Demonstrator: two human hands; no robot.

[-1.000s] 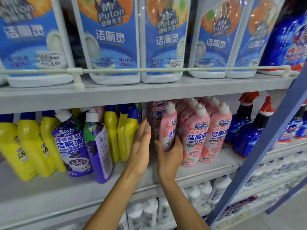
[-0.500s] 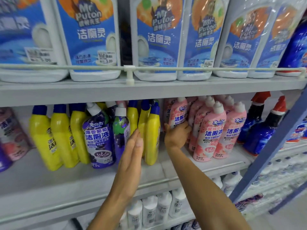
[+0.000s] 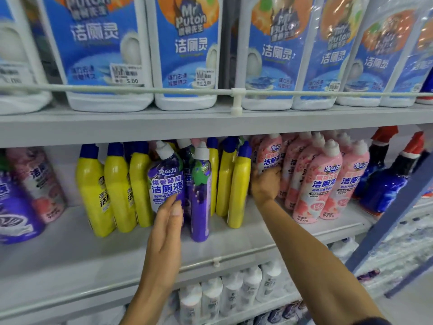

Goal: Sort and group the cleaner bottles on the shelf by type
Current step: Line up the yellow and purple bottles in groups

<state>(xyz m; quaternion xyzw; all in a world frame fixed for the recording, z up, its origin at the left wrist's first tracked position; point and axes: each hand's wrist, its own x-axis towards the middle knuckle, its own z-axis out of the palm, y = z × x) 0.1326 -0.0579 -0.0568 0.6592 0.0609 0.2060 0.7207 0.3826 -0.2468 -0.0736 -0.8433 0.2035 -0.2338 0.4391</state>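
place: shop | evidence: price stickers, shelves stocked with identical cleaner bottles

L hand sits just below the purple bottle, edge-on to cam. Its fingers are straight & together, w/ tips touching that bottle's lower label. L wrist is straight. L forearm is bare and runs down & slightly left from the bottle to the frame's bottom edge.

R hand is right of the purple bottle, about level w/ its middle & further back. Back of hand faces cam, fingers curled round a pink bottle. R forearm is bare, extended, running down & right, ending at a dark sleeve.
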